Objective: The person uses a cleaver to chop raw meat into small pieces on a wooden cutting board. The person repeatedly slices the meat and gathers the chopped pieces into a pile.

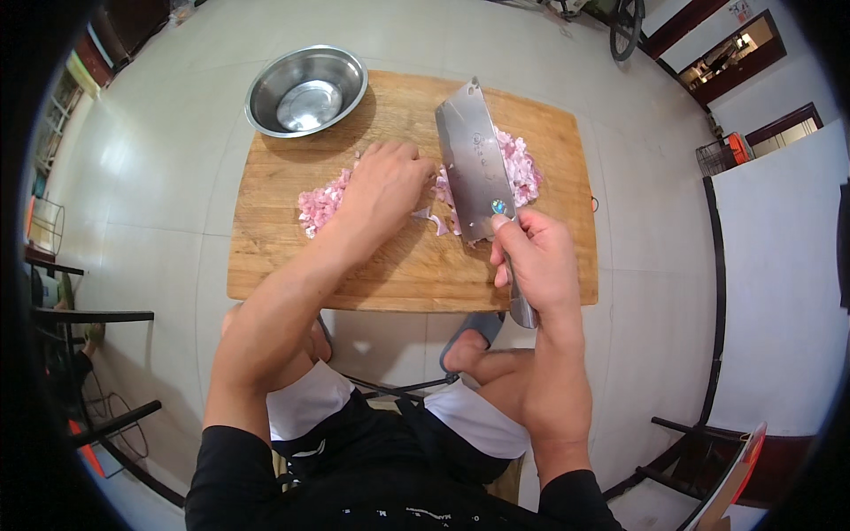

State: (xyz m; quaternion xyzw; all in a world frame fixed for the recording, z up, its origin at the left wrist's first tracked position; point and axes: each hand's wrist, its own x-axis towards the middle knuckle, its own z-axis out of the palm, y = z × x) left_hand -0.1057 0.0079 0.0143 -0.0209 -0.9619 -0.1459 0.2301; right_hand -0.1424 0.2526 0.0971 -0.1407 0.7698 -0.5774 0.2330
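Note:
My right hand [542, 252] is closed round the metal handle of a wide cleaver [475, 150]. The blade points away from me, its broad flat side showing, with bits of meat stuck to it. Just left of the blade, my left hand [382, 188] rests on the wooden cutting board [292, 265] with its fingers curled down on raw meat; the fingertips are mostly hidden. To the left of that hand lies a pile of diced pink meat [320, 208]. More chopped meat [521, 168] is heaped right of the blade and partly behind it. Thin pale strips [434, 219] lie between hand and blade.
A steel bowl [305, 60] stands at the board's far left corner, with nothing visible inside. My slippered foot [469, 343] is below the near edge. Black chair or stool legs [97, 316] are at left, a white panel [779, 283] at right, a bicycle wheel [626, 28] far right.

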